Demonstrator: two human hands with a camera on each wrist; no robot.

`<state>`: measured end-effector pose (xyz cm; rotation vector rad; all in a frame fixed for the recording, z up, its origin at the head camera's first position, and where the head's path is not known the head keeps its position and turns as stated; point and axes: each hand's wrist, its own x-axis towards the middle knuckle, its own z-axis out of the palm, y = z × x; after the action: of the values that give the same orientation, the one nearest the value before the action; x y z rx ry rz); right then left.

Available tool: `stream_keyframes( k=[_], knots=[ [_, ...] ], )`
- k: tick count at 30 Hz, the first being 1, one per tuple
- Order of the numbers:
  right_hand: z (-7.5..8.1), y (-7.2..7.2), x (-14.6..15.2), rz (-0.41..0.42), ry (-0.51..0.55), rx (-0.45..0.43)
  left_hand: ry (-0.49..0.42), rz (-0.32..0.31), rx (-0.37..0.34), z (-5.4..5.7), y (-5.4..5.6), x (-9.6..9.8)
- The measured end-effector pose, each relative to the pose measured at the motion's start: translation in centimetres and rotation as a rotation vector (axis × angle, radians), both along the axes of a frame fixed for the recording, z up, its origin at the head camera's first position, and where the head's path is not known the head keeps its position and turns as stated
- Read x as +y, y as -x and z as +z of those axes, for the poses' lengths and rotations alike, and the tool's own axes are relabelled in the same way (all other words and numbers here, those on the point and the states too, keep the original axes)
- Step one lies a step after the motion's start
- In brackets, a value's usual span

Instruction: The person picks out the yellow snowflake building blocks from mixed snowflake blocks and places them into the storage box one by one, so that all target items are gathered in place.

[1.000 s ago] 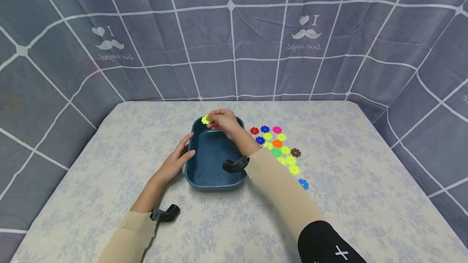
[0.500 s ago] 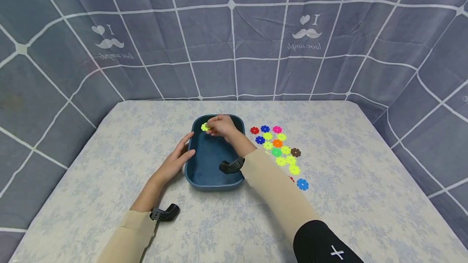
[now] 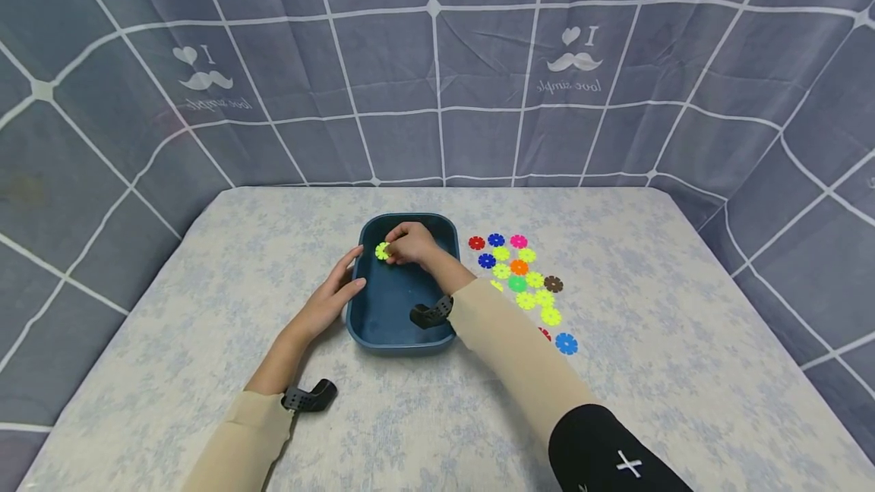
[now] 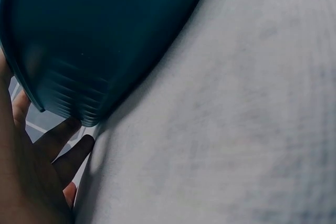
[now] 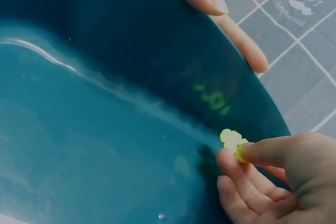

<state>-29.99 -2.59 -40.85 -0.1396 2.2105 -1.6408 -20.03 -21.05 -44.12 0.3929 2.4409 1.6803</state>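
Observation:
A dark teal plastic basin (image 3: 393,317) stands on the table, its floor bare where I can see it. My right hand (image 3: 412,244) reaches inside over the far left part. Between thumb and fingers it pinches a yellow-green notched plastic disc (image 5: 232,139), seen close up in the right wrist view. My left hand (image 3: 326,299) rests along the basin's left side with its fingers spread and straight. In the left wrist view, the fingertips (image 4: 68,127) lie against the ribbed outer wall.
Loose notched discs lie right of the basin: several yellow ones (image 3: 525,301), an orange disc (image 3: 519,267), a green disc (image 3: 517,284), a brown disc (image 3: 553,284), a light blue disc (image 3: 566,343) and others. A grey checked curtain (image 3: 478,82) hangs behind the table.
My right hand has moved down into the basin and toward me, carrying the yellow-green disc from the far rim. The left hand and the basin have stayed in place.

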Motion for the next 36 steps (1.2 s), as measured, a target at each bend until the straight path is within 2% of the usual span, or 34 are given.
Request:
stream_keyframes(
  k=[5,10,13,17,20,36],
  knots=[
    [-0.2,-0.2,-0.1,-0.002,-0.042,0.012,-0.002,0.0,-0.003,0.1,0.0,-0.1],
    [-0.3,-0.2,-0.2,-0.023,-0.026,-0.008,-0.007,0.0,-0.002,0.2,-0.3,0.0],
    [-0.4,-0.1,-0.3,-0.032,-0.014,-0.02,-0.013,-0.001,-0.009,1.0,-0.7,0.3],
    [-0.5,0.0,-0.3,-0.041,-0.011,-0.03,-0.012,-0.01,-0.011,2.9,-1.7,0.8],
    [-0.6,0.1,-0.3,-0.048,-0.016,-0.033,-0.001,-0.017,-0.002,3.6,-2.0,1.0],
    [-0.4,0.2,-0.1,-0.047,-0.085,0.011,0.016,-0.01,-0.013,3.6,-1.8,1.1]
  ],
)
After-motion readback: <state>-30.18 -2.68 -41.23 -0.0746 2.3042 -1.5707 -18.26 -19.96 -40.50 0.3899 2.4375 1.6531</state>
